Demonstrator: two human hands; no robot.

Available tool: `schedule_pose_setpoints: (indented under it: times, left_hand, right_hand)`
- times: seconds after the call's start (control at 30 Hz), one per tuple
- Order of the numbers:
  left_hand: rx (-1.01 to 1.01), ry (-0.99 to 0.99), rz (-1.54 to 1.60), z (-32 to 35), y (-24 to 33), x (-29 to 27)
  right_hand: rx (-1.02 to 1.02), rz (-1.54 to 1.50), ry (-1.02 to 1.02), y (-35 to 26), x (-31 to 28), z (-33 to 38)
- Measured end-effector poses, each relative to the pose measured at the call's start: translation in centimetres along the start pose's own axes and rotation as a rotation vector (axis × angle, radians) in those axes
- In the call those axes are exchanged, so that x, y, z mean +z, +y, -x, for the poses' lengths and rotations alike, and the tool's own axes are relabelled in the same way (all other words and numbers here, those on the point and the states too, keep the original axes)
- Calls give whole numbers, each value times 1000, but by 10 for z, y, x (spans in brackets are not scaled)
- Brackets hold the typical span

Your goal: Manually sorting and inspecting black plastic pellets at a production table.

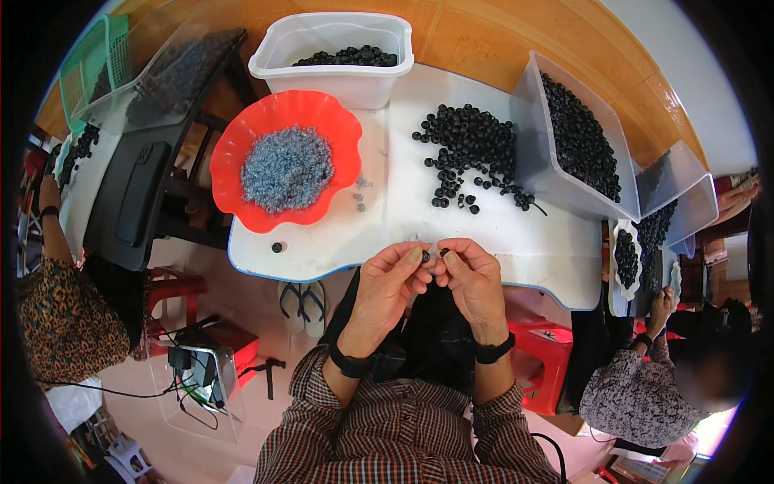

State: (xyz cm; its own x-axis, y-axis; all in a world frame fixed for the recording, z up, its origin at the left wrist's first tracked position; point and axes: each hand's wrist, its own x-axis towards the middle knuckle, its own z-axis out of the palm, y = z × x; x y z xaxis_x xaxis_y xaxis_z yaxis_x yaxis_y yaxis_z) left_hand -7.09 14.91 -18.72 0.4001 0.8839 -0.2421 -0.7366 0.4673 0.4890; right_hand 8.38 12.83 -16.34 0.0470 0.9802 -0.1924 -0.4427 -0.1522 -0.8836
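Both hands up, close together, just past the near edge of the white surface (564, 250). We see the left hand (385, 273) with thumb and fingers pinched narrow on a small black piece (425, 256). The right hand (474, 282) mirrors it, fingers also drawn narrow on a second dark piece (443, 252); fingertips of the two hands nearly meet, and we cannot tell whether the pieces touch. Dark wristband on each wrist.

Beyond the hands, slightly right, we note a loose heap of black pieces (468, 137), rounded, some strayed toward the near side. Right of it, a translucent bin (556, 179), tilted in view by the lens, well filled with more of the same. Far side: a white tub (330, 81), black pieces on its bottom. Left: a red bowl (347, 145) with wavy rim, holding a mound of small grey-blue bits (286, 169); a few such bits lie scattered just right of the bowl. One lone black piece (277, 248) sits near the left front edge. On the floor below we record a pair of sandals (303, 306).
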Motion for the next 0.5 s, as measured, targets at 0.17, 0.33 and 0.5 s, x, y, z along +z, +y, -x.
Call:
schedule_pose_setpoints:
  times: [0.17,0.33,0.5]
  left_hand:
    - [-10,-1,17,1,3,3]
    - [-8,-2,42,2,2,5]
    - [4,1,47,3,3,5]
  right_hand:
    - [-14,9,4,0,2,2]
    - [-147,32,-10,3,4,3]
    - [-183,67,0,6,6,2]
